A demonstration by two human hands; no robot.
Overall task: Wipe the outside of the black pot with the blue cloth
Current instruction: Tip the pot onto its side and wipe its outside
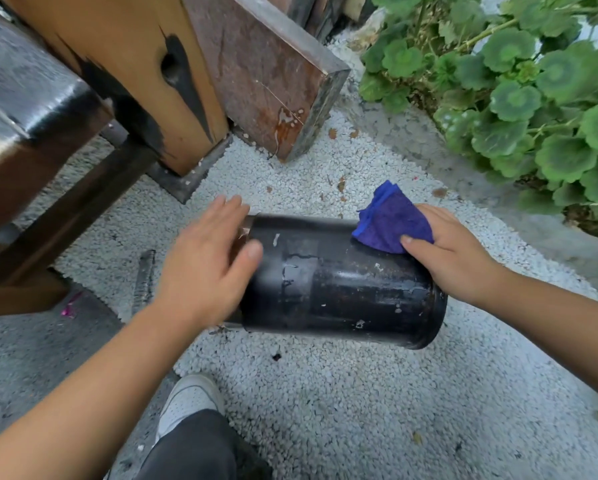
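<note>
**Pot on its side, cloth at the rim end**

Pale gravel [325,393] covers the ground of an outdoor corner. Nearest the camera, a white shoe [190,400] and a dark trouser leg show the person standing or crouching right over the work.

Just beyond, the pot [342,289] lies horizontal, base to the left and flared rim to the right. That likely serves to turn its scuffed, paint-flecked wall upward for wiping. Whether it rests on the gravel or is held just above it cannot be told.

The left hand [204,268] is spread against the base end, fingers fairly straight and thumb laid on the side wall, apparently to brace the pot against rolling.

The right hand [453,258] is well apart from it, at the rim end. It grips the bunched cloth [394,223], thumb on top and fingers hidden behind, and presses it to the pot's upper far side. The wall near the rim looks glossy, perhaps wet.

Farther back stand a charred timber post [134,81] and round green leaves [515,98].
</note>
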